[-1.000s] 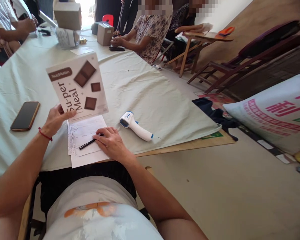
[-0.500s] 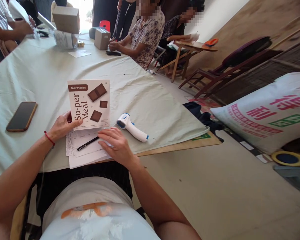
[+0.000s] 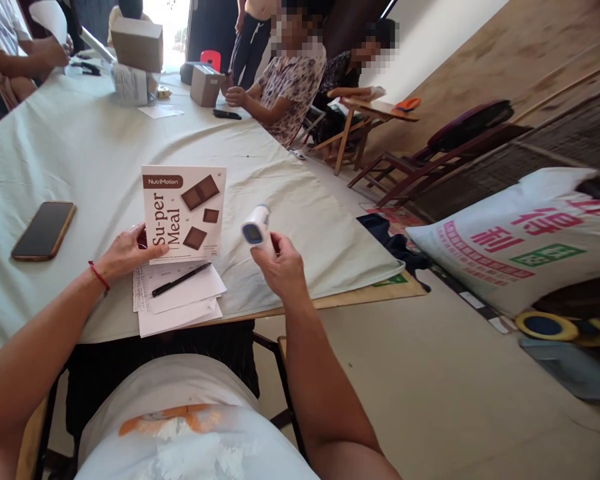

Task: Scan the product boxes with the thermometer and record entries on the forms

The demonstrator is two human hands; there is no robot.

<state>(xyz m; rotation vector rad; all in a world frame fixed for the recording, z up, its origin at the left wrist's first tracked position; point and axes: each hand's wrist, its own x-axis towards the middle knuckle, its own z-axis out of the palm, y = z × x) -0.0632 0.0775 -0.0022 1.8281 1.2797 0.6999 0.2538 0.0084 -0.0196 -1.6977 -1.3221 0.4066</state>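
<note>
My left hand [image 3: 139, 252] grips the lower left edge of a white box [image 3: 187, 210] printed "NutriMotion Su-per Meal" with brown chocolate squares; its front faces me. In my right hand [image 3: 281, 263] is a white infrared thermometer [image 3: 257, 228], held by its handle, its small dark screen turned toward me. Most of the handle is hidden by my fingers. Below the box lie several sheets of paper [image 3: 180, 319], with a black pen [image 3: 180, 280] resting slantwise on top.
A phone [image 3: 44, 231] lies on the cloth-covered table [image 3: 80, 153] at the left. Cardboard boxes [image 3: 137, 45] stand at the far end, where a person in a patterned shirt [image 3: 293, 83] sits. Right of the table are a chair [image 3: 445, 150] and a large printed sack [image 3: 510, 237].
My right hand has left the papers, moved right and taken hold of the thermometer, which is now raised and turned upright. The box stays in my left hand, nearly unmoved.
</note>
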